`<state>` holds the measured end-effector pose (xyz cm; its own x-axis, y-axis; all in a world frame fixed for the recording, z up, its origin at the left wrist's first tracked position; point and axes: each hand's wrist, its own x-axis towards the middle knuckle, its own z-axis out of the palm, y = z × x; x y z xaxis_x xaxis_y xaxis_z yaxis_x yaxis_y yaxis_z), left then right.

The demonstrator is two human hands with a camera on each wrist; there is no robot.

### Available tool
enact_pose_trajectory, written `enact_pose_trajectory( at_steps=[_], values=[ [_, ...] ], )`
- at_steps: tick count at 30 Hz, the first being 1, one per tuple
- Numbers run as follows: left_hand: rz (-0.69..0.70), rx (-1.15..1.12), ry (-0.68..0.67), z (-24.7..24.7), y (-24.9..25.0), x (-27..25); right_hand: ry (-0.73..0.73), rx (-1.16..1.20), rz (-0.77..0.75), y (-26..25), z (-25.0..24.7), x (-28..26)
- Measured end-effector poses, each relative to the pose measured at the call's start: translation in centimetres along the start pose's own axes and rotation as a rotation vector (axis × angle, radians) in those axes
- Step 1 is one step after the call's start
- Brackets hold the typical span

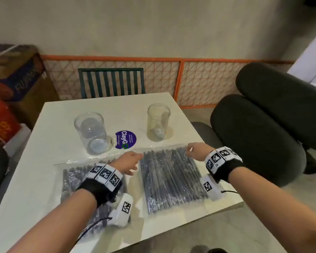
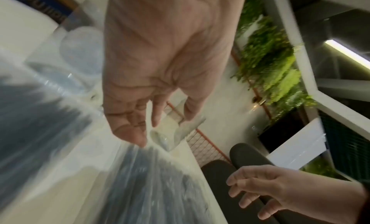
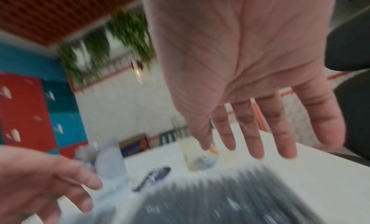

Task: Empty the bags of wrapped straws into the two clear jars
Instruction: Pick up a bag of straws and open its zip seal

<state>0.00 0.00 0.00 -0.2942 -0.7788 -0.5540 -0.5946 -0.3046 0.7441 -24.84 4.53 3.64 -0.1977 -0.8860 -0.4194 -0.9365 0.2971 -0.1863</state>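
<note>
Both hands, left hand (image 1: 129, 162) and right hand (image 1: 196, 151), hover open-fingered over the right bag's (image 1: 171, 179) far edge; its straws run near-to-far.

The left forearm and wristband cover much of the left bag (image 1: 75, 178), so its straws show only in patches. In both wrist views motion blur smears the right bag (image 3: 230, 195) into grey streaks; no single straw can be made out. The left hand (image 1: 128, 162) hides its fingertips at twelve o'clock, so contact with the bench (image 1: 35, 189) cannot be told.
</note>
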Motion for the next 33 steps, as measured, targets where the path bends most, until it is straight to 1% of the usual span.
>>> enact_pose_trajectory(
  at_steps=[1,2,4,6,8,10,12,13,16,17,19,22,24,26,27,28,29,30,31,32,33],
  values=[
    [-0.038,-0.004,-0.002,0.9,-0.1,0.1,-0.007,-0.022,0.028,0.0,0.8,0.2],
    [-0.082,0.057,0.02,1.6,-0.2,0.4,0.001,-0.034,0.063,0.5,1.8,0.4],
    [-0.118,0.186,0.068,3.3,-0.9,0.7,-0.012,0.003,0.151,1.6,4.0,1.0],
    [-0.15,0.177,0.105,4.6,-1.9,1.6,-0.037,0.094,0.238,2.5,6.1,1.6],
    [-0.171,0.144,0.12,5.7,-2.9,2.6,-0.027,0.18,0.276,2.9,7.5,1.9],
    [-0.178,0.132,0.163,6.7,-3.7,3.3,-0.019,0.262,0.31,2.9,8.4,2.1],
    [-0.177,0.086,0.188,7.3,-4.3,3.7,-0.012,0.329,0.299,2.9,9.0,2.3],
    [-0.156,0.052,0.173,7.3,-4.6,4.2,-0.008,0.365,0.273,3.1,9.0,2.4],
    [-0.109,-0.216,0.094,6.2,-5.0,5.1,0.024,0.543,0.143,3.6,7.4,2.0],
    [-0.086,-0.272,0.09,5.6,-4.7,4.9,0.042,0.642,0.098,3.8,6.6,1.6],
    [-0.013,-0.293,0.099,4.6,-3.0,3.6,0.087,0.802,0.027,4.4,5.0,1.0],
    [0.123,-0.338,0.163,3.4,-1.5,2.3,0.1,0.973,-0.04,5.1,2.9,0.0],
    [0.188,-0.307,0.189,3.0,-1.0,2.1,0.1,1.125,-0.06,5.0,1.4,-0.6],
    [0.202,-0.241,0.212,2.8,-0.5,1.8,0.127,1.233,-0.089,4.7,0.2,-0.9],
    [0.2,-0.212,0.247,2.7,0.1,1.5,0.148,1.281,-0.115,4.5,-0.3,-1.0],
    [0.194,-0.175,0.319,2.6,0.8,1.0,0.171,1.316,-0.139,4.2,-0.6,-1.0],
    [0.194,-0.128,0.428,2.7,1.7,0.3,0.195,1.331,-0.158,4.0,-0.8,-1.1],
    [0.231,-0.069,0.553,2.9,2.7,-0.4,0.211,1.336,-0.175,3.7,-0.9,-1.2],
    [0.338,-0.001,0.679,3.2,4.0,-1.5,0.223,1.343,-0.196,3.5,-1.0,-1.3],
    [0.504,0.067,0.768,3.7,5.4,-2.7,0.238,1.354,-0.219,3.3,-1.0,-1.3],
    [0.68,0.123,0.782,4.3,6.8,-3.8,0.252,1.357,-0.243,3.1,-1.0,-1.5]
  ],
)
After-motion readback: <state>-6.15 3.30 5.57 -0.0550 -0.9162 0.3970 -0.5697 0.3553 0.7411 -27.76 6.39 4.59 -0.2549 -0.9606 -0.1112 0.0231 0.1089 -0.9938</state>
